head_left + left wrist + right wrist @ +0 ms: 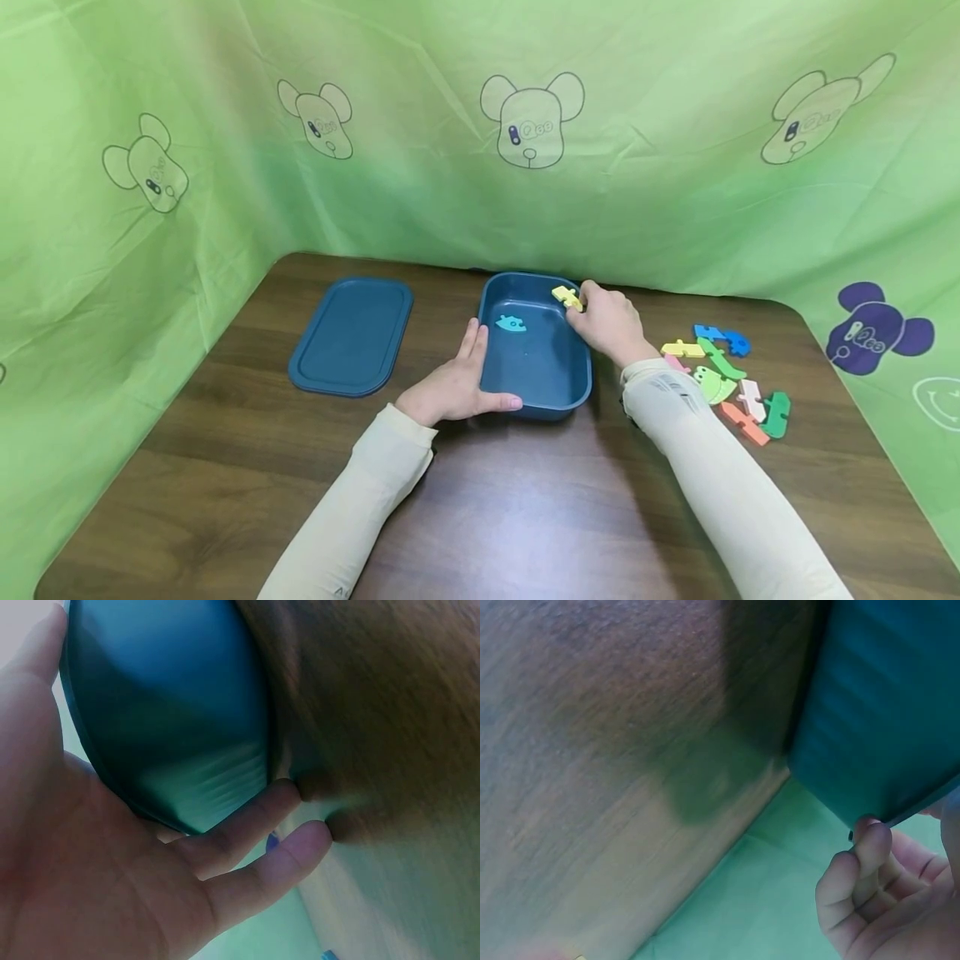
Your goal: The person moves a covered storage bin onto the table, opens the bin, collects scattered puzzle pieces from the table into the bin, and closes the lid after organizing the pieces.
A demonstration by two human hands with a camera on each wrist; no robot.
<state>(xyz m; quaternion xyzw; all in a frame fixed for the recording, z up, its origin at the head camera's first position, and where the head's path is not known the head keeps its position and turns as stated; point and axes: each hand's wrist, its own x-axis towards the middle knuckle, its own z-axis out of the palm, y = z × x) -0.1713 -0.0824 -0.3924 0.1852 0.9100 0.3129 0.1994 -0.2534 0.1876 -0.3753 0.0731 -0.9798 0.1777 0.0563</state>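
A deep blue rectangular box (536,367) stands uncovered on the table, with a turquoise foam puzzle piece (511,323) on its floor. My left hand (453,387) lies against the box's left side, fingers straight and the thumb stretched over the near rim. In the left wrist view its fingers (255,825) run along the outer wall. Over the far right corner, my right hand (611,325) pinches a yellow puzzle piece (566,296) just inside the rim. The right wrist view shows curled fingers (836,889) beside the box wall (885,712); the yellow piece is hidden there.
A flat blue lid (352,333) lies to the left of the box. Right of it, by my right forearm, several coloured foam pieces are spread, among them a green frog face (712,385) and an orange piece (746,423). A green printed cloth (420,192) hangs behind the table.
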